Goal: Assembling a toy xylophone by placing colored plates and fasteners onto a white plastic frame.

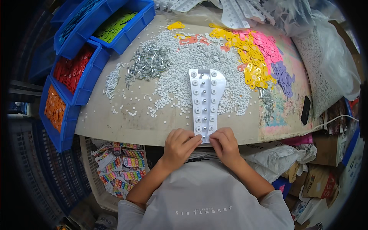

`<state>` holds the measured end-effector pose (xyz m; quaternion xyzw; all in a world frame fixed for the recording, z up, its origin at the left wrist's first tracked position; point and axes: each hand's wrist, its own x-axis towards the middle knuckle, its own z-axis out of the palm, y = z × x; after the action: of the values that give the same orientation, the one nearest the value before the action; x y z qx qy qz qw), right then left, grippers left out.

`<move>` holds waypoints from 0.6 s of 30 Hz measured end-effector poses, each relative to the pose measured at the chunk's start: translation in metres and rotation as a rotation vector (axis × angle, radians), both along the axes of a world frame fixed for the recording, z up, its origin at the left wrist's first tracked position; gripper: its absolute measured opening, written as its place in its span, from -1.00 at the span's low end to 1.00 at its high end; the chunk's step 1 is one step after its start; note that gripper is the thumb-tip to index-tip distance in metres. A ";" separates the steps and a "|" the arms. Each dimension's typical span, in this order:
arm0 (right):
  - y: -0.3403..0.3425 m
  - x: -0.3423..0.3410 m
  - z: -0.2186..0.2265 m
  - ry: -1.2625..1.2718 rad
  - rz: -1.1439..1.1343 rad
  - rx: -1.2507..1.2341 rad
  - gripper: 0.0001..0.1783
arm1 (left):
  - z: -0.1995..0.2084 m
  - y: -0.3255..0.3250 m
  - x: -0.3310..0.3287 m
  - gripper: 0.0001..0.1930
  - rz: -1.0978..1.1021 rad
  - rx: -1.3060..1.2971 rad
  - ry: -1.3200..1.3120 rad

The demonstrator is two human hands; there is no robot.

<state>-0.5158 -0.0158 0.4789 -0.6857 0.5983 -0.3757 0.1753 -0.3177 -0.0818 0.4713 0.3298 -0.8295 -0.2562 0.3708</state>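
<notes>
A white plastic fixture (208, 105) lies lengthwise at the table's front edge, its wider, flared end away from me. Along both sides run rows of round white rings on pegs, and down the middle channel sits a line of silver metal studs. My left hand (177, 146) pinches at the near left corner of the fixture, fingertips pressed together beside the nearest ring. At the near right corner my right hand (227, 146) is closed, thumb and forefinger at the edge. Whatever small part either hand may hold is hidden.
Small white rings (188, 61) cover the table's middle, beside metal rivets (149, 61). Yellow (255, 74), pink (266, 48) and purple (283, 78) plastic pieces lie right. Blue bins (63, 136) stand left. A basket (91, 168) of colourful strips sits below; a black phone-like object (305, 110) lies far right.
</notes>
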 end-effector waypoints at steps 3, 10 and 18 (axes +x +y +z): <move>-0.001 -0.002 -0.001 -0.039 0.011 0.022 -0.78 | -0.011 -0.005 0.001 -0.78 -0.018 0.101 0.098; -0.005 -0.006 0.000 -0.016 0.041 0.022 -0.78 | -0.013 -0.004 -0.001 -0.86 0.009 0.200 0.223; -0.028 -0.001 0.030 0.080 0.091 -0.079 -0.82 | -0.011 -0.055 0.064 -0.84 0.476 0.036 0.090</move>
<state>-0.5171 -0.0441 0.5085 -0.7330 0.5577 -0.3631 0.1409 -0.2534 -0.1367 0.4606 0.5109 -0.7064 -0.1907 0.4512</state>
